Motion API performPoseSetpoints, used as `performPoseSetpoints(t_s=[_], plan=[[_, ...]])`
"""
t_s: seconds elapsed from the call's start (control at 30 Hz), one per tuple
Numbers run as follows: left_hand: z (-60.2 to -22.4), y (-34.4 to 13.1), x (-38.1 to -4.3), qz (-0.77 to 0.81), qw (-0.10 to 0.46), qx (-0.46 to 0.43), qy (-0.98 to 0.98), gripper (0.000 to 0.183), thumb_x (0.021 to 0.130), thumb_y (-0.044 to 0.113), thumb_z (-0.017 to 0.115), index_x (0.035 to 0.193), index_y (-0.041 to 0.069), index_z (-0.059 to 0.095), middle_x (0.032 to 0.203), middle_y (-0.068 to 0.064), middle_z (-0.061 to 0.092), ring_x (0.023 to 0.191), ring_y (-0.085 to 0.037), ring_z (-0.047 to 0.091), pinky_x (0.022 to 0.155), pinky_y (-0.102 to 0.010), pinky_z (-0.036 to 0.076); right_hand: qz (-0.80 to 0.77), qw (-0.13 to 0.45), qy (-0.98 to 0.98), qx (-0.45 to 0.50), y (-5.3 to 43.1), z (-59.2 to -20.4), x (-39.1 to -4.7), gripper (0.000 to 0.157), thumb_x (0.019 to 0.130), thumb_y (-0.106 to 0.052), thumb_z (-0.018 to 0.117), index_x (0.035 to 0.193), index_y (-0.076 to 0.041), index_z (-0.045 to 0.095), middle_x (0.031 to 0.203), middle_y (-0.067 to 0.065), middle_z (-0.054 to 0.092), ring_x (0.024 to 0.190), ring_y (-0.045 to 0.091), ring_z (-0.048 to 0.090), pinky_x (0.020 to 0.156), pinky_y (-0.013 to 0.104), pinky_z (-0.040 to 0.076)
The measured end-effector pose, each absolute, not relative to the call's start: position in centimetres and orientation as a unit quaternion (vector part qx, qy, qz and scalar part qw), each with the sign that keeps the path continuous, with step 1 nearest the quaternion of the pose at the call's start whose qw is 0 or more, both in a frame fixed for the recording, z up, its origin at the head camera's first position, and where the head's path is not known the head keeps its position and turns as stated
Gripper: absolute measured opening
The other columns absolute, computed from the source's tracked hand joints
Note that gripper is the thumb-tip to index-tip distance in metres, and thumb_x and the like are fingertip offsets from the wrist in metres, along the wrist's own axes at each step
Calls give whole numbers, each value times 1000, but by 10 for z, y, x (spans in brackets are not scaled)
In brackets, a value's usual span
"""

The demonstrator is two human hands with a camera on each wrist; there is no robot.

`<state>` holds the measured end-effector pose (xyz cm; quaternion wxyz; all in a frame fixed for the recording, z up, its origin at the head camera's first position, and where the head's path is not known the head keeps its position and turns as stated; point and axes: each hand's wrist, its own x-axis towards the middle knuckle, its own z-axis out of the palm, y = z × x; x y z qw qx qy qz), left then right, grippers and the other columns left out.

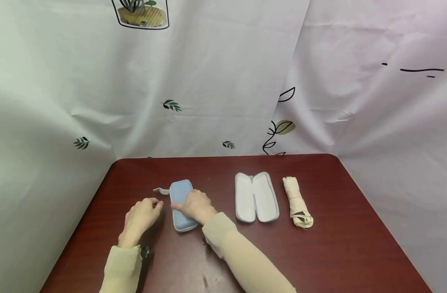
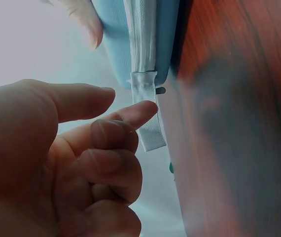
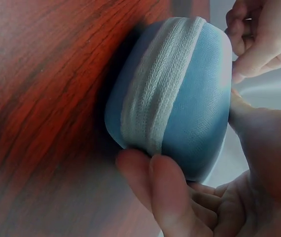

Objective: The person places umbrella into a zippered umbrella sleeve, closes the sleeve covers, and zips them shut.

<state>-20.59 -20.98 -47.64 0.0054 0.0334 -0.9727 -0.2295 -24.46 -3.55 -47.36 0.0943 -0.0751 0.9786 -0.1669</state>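
A light blue zip case (image 1: 181, 190) lies on the table, its white zipper (image 2: 143, 39) shut along the side. My right hand (image 1: 198, 204) grips it, the thumb across the top and the fingers at the side and end, seen in the right wrist view. From the far left end of the case sticks out a white fabric strap (image 2: 153, 138). Close by this strap is my left hand (image 1: 140, 216). Its index fingertip overlaps the strap in the left wrist view; whether it touches cannot be told. The thumb stands apart, and the other fingers are loosely curled.
Right of the blue case, a white hinged case (image 1: 245, 199) lies spread wide. Farther right is a cream rolled fabric bundle (image 1: 295, 197), resembling a folded umbrella. The brown table (image 1: 340, 244) backs onto a white printed curtain (image 1: 216, 73).
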Motion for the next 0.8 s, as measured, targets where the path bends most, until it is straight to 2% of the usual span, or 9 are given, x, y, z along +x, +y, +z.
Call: performPoseSetpoints(t_s=[0.2, 0.37, 0.6, 0.73, 0.8], plan=[[-474, -206, -203, -230, 12, 33, -973, 32, 96, 29, 55, 112, 5, 70, 98, -19, 68, 73, -30, 61, 60, -50, 45, -150, 94, 981, -82, -31, -470, -245, 67, 87, -69, 52, 105, -8, 73, 95, 8, 66, 75, 22, 63, 59, 37, 49], [-472, -203, -202, -230, 20, 37, -972, 32, 96, 29, 56, 112, 5, 70, 98, -19, 68, 74, -33, 61, 60, -50, 45, -165, 84, 978, -92, -26, -462, -241, 59, 90, -62, 54, 104, -7, 72, 91, 10, 67, 73, 22, 64, 58, 37, 49], [-470, -199, -199, -223, 60, 44, -972, 34, 95, 30, 54, 119, 7, 65, 96, -18, 69, 70, -35, 61, 56, -49, 44, -218, 61, 963, -149, -2, -449, -224, 47, 92, -51, 58, 95, -6, 71, 76, 5, 63, 64, 19, 59, 52, 36, 45], [-468, -198, -198, -221, 67, 42, -972, 37, 96, 31, 54, 125, 8, 62, 106, -20, 67, 81, -42, 63, 62, -54, 45, -219, 51, 957, -182, 20, -443, -211, 42, 91, -50, 59, 92, -10, 69, 70, 0, 59, 61, 18, 57, 53, 36, 44], [-468, -197, -197, -222, 64, 39, -972, 40, 96, 31, 54, 127, 7, 59, 112, -21, 66, 88, -44, 62, 66, -57, 45, -217, 43, 956, -192, 31, -441, -206, 41, 92, -51, 59, 96, -11, 69, 72, -1, 60, 65, 19, 59, 55, 36, 45]])
